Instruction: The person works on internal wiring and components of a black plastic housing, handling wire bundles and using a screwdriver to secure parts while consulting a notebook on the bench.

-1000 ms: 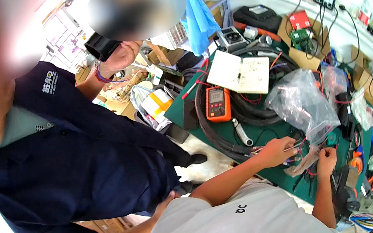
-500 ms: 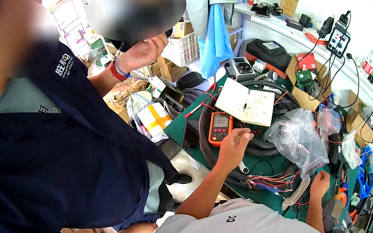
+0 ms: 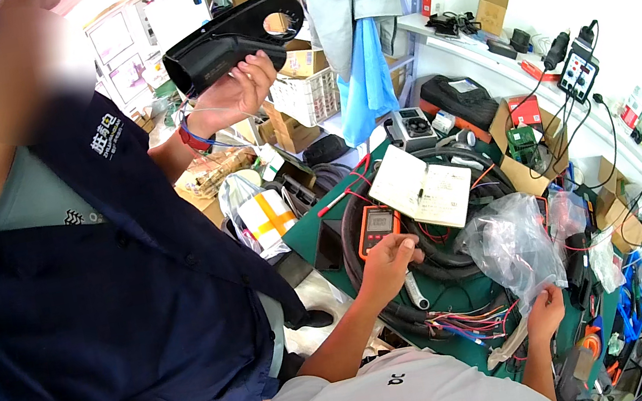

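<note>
My left hand (image 3: 388, 264) grips the lower end of an orange multimeter (image 3: 377, 227) that lies on a coil of thick black cable (image 3: 444, 265) on the green bench mat (image 3: 314, 232). My right hand (image 3: 545, 312) is curled at the bottom edge of a clear plastic bag (image 3: 511, 246), holding a pale strip (image 3: 508, 346) above a bundle of coloured wires (image 3: 467, 321). An open notebook (image 3: 422, 187) lies just beyond the multimeter.
A person in a dark blue vest (image 3: 94, 275) stands close on the left, holding up a black plastic housing (image 3: 232, 34) in one hand (image 3: 230, 96). Boxes (image 3: 528, 131), meters (image 3: 577, 69), cables and tools crowd the bench and the wall shelf. A white and yellow roll (image 3: 266, 219) stands by the mat.
My left hand left the wire bundle and moved up-left onto the multimeter. The other person raised the black housing higher. My right hand stayed by the bag.
</note>
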A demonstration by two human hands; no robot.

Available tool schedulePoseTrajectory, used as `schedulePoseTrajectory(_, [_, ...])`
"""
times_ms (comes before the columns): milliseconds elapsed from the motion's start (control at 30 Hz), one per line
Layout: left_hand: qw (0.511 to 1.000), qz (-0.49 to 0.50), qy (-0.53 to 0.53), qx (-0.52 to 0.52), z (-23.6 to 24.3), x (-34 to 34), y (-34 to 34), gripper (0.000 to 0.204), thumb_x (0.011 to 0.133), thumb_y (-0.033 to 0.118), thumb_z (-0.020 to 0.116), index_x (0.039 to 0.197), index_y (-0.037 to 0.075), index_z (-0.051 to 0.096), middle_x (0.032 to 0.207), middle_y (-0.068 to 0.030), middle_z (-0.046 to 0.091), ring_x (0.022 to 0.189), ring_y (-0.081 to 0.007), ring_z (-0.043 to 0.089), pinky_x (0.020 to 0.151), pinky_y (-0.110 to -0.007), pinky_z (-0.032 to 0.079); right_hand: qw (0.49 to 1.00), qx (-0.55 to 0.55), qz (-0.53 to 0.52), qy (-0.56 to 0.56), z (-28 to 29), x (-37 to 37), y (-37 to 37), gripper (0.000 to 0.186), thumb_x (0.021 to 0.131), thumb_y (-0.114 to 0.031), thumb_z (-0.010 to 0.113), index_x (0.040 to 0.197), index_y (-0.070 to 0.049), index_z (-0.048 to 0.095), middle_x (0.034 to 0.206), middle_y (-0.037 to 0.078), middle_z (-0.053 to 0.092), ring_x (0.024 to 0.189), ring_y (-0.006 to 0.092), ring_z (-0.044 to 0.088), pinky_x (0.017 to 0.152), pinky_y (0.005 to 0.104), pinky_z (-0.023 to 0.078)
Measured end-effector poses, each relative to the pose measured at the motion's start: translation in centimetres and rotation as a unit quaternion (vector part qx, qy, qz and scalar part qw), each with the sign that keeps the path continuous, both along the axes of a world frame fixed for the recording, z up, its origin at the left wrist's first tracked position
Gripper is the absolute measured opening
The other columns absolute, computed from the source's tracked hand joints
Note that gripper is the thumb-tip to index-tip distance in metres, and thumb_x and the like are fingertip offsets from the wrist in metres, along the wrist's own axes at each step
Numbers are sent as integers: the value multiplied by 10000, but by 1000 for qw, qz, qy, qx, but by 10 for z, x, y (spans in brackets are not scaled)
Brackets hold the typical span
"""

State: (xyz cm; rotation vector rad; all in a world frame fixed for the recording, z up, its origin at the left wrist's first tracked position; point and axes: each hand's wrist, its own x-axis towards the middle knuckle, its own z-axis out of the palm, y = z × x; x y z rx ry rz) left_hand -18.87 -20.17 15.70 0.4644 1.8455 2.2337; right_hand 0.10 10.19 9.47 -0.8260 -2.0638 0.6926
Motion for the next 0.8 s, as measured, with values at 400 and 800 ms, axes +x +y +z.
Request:
schedulePoseTrajectory(400, [993, -37, -53, -96, -5, 29, 32, 431, 1005, 312, 469, 691, 29, 556, 596, -41, 570, 555, -114, 559, 550, -271, 445, 994, -111, -2, -23, -4, 41, 7, 209, 899, -58, 524, 1051, 39, 630, 994, 185, 661, 916, 296, 640, 827, 365, 498])
schedulePoseTrajectory(800, [877, -356, -46, -320, -75, 114, 127, 343, 942, 305, 578, 885, -30, 620, 718, -82, 644, 676, -131, 607, 650, -280, 459, 950, -252, -178, -55, -40, 175, -30, 151, 883, -108, 583, 947, 5, 660, 712, 154, 639, 632, 254, 633, 603, 344, 480])
